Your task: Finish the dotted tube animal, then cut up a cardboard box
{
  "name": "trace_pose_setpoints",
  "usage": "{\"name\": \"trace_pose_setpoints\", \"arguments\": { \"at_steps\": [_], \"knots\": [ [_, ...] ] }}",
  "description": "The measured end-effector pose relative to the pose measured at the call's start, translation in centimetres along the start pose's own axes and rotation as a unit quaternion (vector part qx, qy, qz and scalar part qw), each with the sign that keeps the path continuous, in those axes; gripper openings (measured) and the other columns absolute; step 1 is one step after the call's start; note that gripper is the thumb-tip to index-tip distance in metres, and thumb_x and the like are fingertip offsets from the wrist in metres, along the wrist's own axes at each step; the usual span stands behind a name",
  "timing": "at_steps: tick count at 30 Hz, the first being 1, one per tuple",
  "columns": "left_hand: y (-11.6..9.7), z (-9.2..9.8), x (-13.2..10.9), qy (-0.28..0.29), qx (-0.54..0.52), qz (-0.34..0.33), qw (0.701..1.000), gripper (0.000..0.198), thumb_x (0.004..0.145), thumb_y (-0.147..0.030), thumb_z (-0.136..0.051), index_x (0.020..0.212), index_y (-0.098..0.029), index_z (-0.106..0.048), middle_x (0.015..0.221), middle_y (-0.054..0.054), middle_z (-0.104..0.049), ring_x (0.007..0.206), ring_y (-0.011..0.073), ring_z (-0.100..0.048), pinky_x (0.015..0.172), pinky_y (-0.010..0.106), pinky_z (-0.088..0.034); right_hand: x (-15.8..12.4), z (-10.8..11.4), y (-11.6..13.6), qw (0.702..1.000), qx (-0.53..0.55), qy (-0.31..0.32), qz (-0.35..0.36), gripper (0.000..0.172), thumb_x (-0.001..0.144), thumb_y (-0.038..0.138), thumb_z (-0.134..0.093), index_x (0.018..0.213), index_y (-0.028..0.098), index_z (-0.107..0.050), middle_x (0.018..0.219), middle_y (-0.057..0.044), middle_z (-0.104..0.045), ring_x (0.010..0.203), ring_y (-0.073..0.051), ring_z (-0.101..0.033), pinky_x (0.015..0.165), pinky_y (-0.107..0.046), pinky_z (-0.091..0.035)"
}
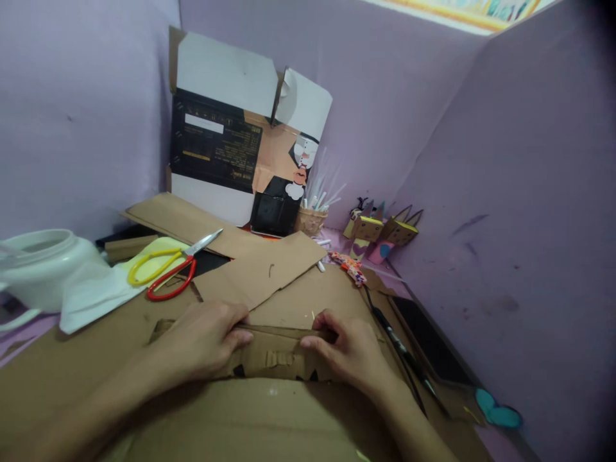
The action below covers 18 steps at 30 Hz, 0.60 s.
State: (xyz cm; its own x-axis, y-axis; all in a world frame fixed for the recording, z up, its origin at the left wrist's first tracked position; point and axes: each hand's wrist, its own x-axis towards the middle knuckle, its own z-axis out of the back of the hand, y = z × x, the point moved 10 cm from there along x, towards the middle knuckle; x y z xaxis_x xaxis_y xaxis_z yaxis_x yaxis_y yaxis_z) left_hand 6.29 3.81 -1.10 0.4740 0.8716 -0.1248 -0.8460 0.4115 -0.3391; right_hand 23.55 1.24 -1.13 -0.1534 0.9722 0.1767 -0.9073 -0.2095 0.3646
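Observation:
A narrow folded cardboard piece (pixel 280 350) lies crosswise at the lower middle, with a corrugated patch at its centre and dark marks along its lower edge. My left hand (pixel 206 340) grips its left part, thumb in front and fingers over the top edge. On the right part, my right hand (pixel 349 350) pinches the same edge between thumb and curled fingers. Beneath it is a large cardboard sheet (pixel 231 423). A flat cardboard piece (pixel 260 269) with a cut edge lies just beyond my hands.
Scissors (pixel 185 262) and a white pot (pixel 48 266) are at left. A printed box (pixel 216 141) leans on the wall behind a cup of white sticks (pixel 312 220). Cardboard figures (pixel 368 228) stand at back right; a black pen (pixel 394 340) and dark phone-like slab (pixel 433 340) lie right.

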Motion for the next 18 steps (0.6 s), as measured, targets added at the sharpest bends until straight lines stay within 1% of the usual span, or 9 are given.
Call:
{"name": "trace_pose_setpoints", "arguments": {
  "at_steps": [3,6,8,9,11,12,14,16,18],
  "knots": [
    [0.4,0.0,-0.1,-0.009,-0.016,0.018,1.000,0.018,0.078,-0.031,-0.044,0.074,-0.020,-0.057,0.073,0.003,-0.063,0.070,0.0187,-0.058,0.058,0.026,-0.036,0.0,0.6,0.3,0.999,-0.002,-0.049,0.019,0.035,0.073,0.056,-0.057,0.077,0.022,-0.063,0.064,0.001,-0.065,0.059,-0.014,-0.057,0.055,-0.024,-0.034],
    [0.0,0.5,-0.9,-0.047,-0.009,-0.003,0.999,0.018,0.079,-0.030,-0.042,0.071,-0.020,-0.054,0.071,0.002,-0.062,0.067,0.0167,-0.056,0.058,0.025,-0.036,-1.3,2.8,1.5,0.983,-0.012,-0.159,0.091,0.035,0.069,0.056,-0.062,0.078,0.022,-0.061,0.070,-0.001,-0.067,0.068,-0.017,-0.061,0.082,-0.033,-0.039],
    [0.1,1.0,-1.7,-0.082,0.004,-0.016,0.997,0.022,0.082,-0.032,-0.038,0.069,-0.019,-0.052,0.067,0.001,-0.060,0.063,0.0152,-0.054,0.056,0.025,-0.036,-3.0,5.1,1.7,0.953,-0.014,-0.278,0.120,0.037,0.069,0.054,-0.063,0.089,0.023,-0.058,0.086,-0.004,-0.066,0.086,-0.022,-0.061,0.100,-0.046,-0.027],
    [0.4,1.2,-2.0,-0.097,0.013,-0.017,0.995,0.025,0.083,-0.034,-0.036,0.069,-0.019,-0.051,0.066,0.001,-0.059,0.061,0.0147,-0.053,0.056,0.025,-0.036,-4.0,6.4,1.1,0.931,0.000,-0.347,0.112,0.043,0.069,0.053,-0.063,0.098,0.024,-0.055,0.099,-0.008,-0.063,0.098,-0.025,-0.057,0.102,-0.050,-0.022],
    [1.3,1.3,-2.5,-0.113,0.035,-0.005,0.993,0.028,0.083,-0.037,-0.034,0.067,-0.020,-0.050,0.063,0.000,-0.058,0.060,0.0149,-0.052,0.056,0.025,-0.038,-5.6,8.3,-1.5,0.881,0.089,-0.462,0.055,0.063,0.069,0.057,-0.060,0.118,0.022,-0.041,0.123,-0.015,-0.048,0.118,-0.030,-0.043,0.101,-0.052,-0.023],
    [1.8,1.4,-2.6,-0.124,0.046,0.006,0.991,0.029,0.083,-0.038,-0.034,0.065,-0.021,-0.049,0.064,-0.001,-0.059,0.063,0.0158,-0.053,0.058,0.026,-0.039,-5.9,8.5,-3.3,0.858,0.164,-0.486,0.021,0.072,0.070,0.061,-0.056,0.125,0.020,-0.033,0.129,-0.017,-0.041,0.122,-0.031,-0.038,0.099,-0.051,-0.028],
    [2.9,1.4,-2.8,-0.139,0.054,0.025,0.988,0.029,0.082,-0.039,-0.037,0.063,-0.022,-0.050,0.065,-0.003,-0.060,0.069,0.0175,-0.055,0.064,0.028,-0.042,-4.4,7.0,-6.1,0.834,0.342,-0.431,-0.032,0.078,0.073,0.065,-0.047,0.130,0.017,-0.025,0.132,-0.019,-0.039,0.121,-0.030,-0.041,0.092,-0.047,-0.038],
    [3.4,1.4,-2.9,-0.156,0.049,0.022,0.986,0.029,0.082,-0.041,-0.039,0.063,-0.024,-0.052,0.065,-0.005,-0.061,0.072,0.0185,-0.056,0.069,0.031,-0.044,-2.2,4.5,-6.8,0.819,0.483,-0.304,-0.057,0.073,0.074,0.065,-0.044,0.127,0.016,-0.035,0.122,-0.018,-0.051,0.110,-0.029,-0.051,0.084,-0.043,-0.045],
    [2.8,1.3,-2.9,-0.168,0.050,-0.025,0.984,0.030,0.083,-0.044,-0.037,0.064,-0.028,-0.056,0.064,-0.006,-0.061,0.071,0.0192,-0.057,0.067,0.032,-0.046,-1.2,2.8,-6.6,0.793,0.566,-0.214,-0.064,0.065,0.070,0.064,-0.051,0.115,0.017,-0.050,0.104,-0.013,-0.063,0.095,-0.027,-0.060,0.077,-0.040,-0.048]
  ]
}}
